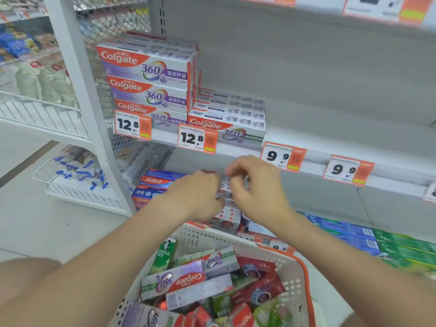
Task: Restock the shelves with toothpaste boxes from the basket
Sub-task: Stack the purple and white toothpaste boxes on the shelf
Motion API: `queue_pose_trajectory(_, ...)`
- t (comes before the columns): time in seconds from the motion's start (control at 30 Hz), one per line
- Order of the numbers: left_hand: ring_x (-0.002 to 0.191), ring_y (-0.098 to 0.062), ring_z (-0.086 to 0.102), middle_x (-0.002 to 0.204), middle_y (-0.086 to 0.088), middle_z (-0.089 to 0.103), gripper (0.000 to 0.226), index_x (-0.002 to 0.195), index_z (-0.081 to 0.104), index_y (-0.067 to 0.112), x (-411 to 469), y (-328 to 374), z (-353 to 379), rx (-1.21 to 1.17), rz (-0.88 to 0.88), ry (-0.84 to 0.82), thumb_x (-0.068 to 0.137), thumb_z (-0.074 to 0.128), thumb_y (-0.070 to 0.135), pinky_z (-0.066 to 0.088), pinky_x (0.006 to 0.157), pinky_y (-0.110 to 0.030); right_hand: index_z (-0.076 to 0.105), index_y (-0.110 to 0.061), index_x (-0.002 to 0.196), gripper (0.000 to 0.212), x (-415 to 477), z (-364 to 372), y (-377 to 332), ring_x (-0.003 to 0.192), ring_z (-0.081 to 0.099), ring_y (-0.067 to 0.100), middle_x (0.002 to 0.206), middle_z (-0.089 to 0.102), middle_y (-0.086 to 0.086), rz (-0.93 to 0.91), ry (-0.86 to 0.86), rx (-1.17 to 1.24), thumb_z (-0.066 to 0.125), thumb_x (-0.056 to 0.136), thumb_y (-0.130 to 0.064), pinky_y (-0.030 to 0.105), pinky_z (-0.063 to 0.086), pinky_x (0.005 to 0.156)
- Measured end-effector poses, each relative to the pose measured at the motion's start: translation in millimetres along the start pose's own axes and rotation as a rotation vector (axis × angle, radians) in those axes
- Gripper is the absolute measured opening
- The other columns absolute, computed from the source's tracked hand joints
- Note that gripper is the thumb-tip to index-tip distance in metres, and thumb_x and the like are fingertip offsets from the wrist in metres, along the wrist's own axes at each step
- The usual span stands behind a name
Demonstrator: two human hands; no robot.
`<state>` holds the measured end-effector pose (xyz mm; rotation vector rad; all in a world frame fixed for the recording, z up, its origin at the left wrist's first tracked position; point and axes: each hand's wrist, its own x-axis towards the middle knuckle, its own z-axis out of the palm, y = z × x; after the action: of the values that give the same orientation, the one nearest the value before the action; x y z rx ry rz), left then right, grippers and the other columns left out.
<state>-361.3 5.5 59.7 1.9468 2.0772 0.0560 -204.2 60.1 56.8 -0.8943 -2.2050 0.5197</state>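
Basket (304,274) near, crammed with mixed toothpaste boxes (179,279). Left hand (195,194) against white-and-red stack (227,214) on lower shelf (325,204), fingers hidden, can't tell the grip. Right hand (257,192) just beside, fingers curled, pinching at top of that stack.

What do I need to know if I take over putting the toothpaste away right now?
Left hand and right hand: both at the top of the white-red stack, fingers curled by a box; blur hides the grip.
Basket: just below the hands, holding many mixed boxes.
Already shelved: Colgate stacks on the shelf above; blue boxes and green boxes one level down, either side of the stack.
Left: settle this box, then shelve what is in the basket.
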Motion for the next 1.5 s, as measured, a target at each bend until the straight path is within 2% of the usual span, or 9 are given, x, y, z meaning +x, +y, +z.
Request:
queue_pose_trajectory(0.2,0.109,-0.033,0.066,0.123,-0.012,0.068,0.036,0.128,0.065,0.010,-12,21,100,0.147,0.058,-0.550,0.101,0.053,0.031,0.056,0.090,-0.040,0.068,-0.020,0.103,0.021,-107,-6,42,0.091,0.068,0.037,0.098,0.070,0.012,0.076,-0.772,-0.533,0.051,0.090,-0.019,0.040,0.055,0.069)
queue_pose_trajectory(0.37,0.107,-0.033,0.065,0.129,-0.014,0.060,0.048,0.135,0.054,0.009,-24,12,178,0.196,-0.032,-0.663,0.096,0.066,0.036,0.057,0.092,-0.046,0.056,-0.017,0.095,0.011,-166,-8,69,0.091,0.065,0.032,0.090,0.057,0.007,0.149,-1.126,-0.545,0.050,0.093,-0.008,0.037,0.053,0.069)
queue_pose_trajectory(0.47,0.139,-0.041,0.047,0.159,-0.017,0.035,0.075,0.157,0.035,0.019,-34,7,205,0.168,-0.092,-0.631,0.096,0.066,0.049,0.043,0.113,-0.052,0.067,-0.014,0.105,0.023,-197,16,80,0.091,0.066,0.032,0.101,0.066,0.009,0.302,-1.017,-0.410,0.050,0.091,-0.011,0.041,0.058,0.073)
queue_pose_trajectory(0.6,0.145,-0.055,0.031,0.162,-0.014,0.015,0.067,0.141,0.041,0.031,-46,-1,234,0.141,-0.172,-0.522,0.086,0.072,0.054,0.028,0.119,-0.065,0.056,-0.008,0.106,0.015,-229,47,83,0.077,0.064,0.029,0.084,0.059,0.007,0.518,-0.956,-0.230,0.055,0.092,-0.013,0.033,0.043,0.052)
queue_pose_trajectory(0.77,0.145,-0.060,0.022,0.166,-0.025,0.000,0.070,0.154,0.033,0.027,-56,1,254,0.261,-0.098,-0.412,0.096,0.068,0.046,0.044,0.114,-0.055,0.014,-0.003,0.153,0.091,-266,71,87,0.076,0.066,0.026,0.085,0.061,0.005,0.582,-1.128,-0.245,0.073,0.093,-0.037,0.038,0.053,0.057)
queue_pose_trajectory(1.03,0.136,-0.050,0.033,0.154,-0.017,0.025,0.071,0.154,0.031,0.039,-53,-13,229,0.198,-0.005,-0.407,0.092,0.061,0.056,0.035,0.115,-0.054,0.013,-0.027,0.155,0.110,-263,80,105,0.093,0.070,0.028,0.108,0.069,0.011,0.576,-1.082,-0.087,0.091,0.078,-0.032,0.047,0.061,0.082)
queue_pose_trajectory(1.17,0.129,-0.041,0.041,0.138,-0.011,0.039,0.058,0.130,0.052,0.043,-53,-12,205,-0.117,-0.063,-0.369,0.077,0.061,0.066,0.036,0.112,-0.054,0.031,-0.034,0.140,0.094,-249,72,102,0.076,0.071,0.023,0.089,0.071,0.003,0.512,-0.994,-0.033,0.087,0.064,-0.041,0.049,0.063,0.070)
queue_pose_trajectory(1.3,0.067,-0.013,0.054,0.072,-0.002,0.053,0.038,0.071,0.059,0.013,-56,0,180,-0.582,-0.134,-0.194,0.080,0.063,0.049,0.042,0.068,-0.030,0.050,-0.037,0.120,0.057,-204,31,97,0.067,0.065,0.008,0.083,0.070,-0.006,0.615,-0.637,0.113,0.082,0.073,-0.037,0.032,0.055,0.066)
queue_pose_trajectory(1.5,0.058,-0.015,0.067,0.068,0.003,0.073,0.019,0.089,0.071,0.008,-63,10,144,-0.942,-0.263,-0.122,0.100,0.064,0.022,0.050,0.056,-0.026,0.058,-0.023,0.098,0.044,-141,-30,80,0.074,0.061,0.012,0.089,0.067,-0.006,0.754,-0.216,0.405,0.086,0.080,-0.052,0.027,0.047,0.065)
